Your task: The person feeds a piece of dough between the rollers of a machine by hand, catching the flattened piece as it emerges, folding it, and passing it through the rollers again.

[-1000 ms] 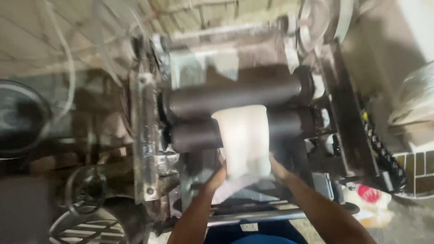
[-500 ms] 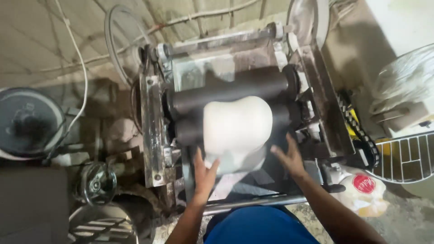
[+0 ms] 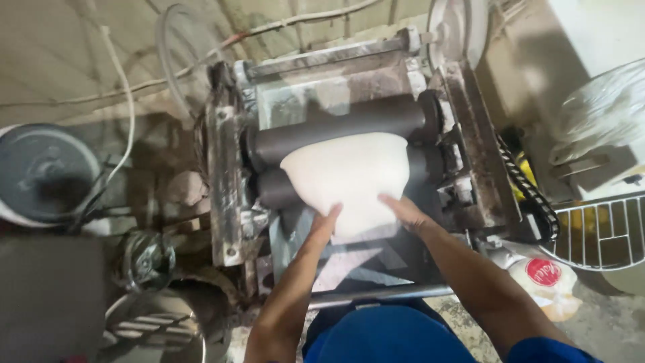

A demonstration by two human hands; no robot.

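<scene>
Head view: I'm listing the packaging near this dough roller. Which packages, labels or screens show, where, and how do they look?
Plastic bag: on the floor at the lower right of the roller machine, pale and crumpled, with a round red label with white marks.
Clear plastic wrap: over a pale machine at the far right, wrinkled and shiny.
No screens or signs show.

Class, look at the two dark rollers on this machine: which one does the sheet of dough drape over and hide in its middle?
The lower roller, nearer the hands. The white dough sheet covers its middle, while the upper roller shows along its whole length.
</scene>
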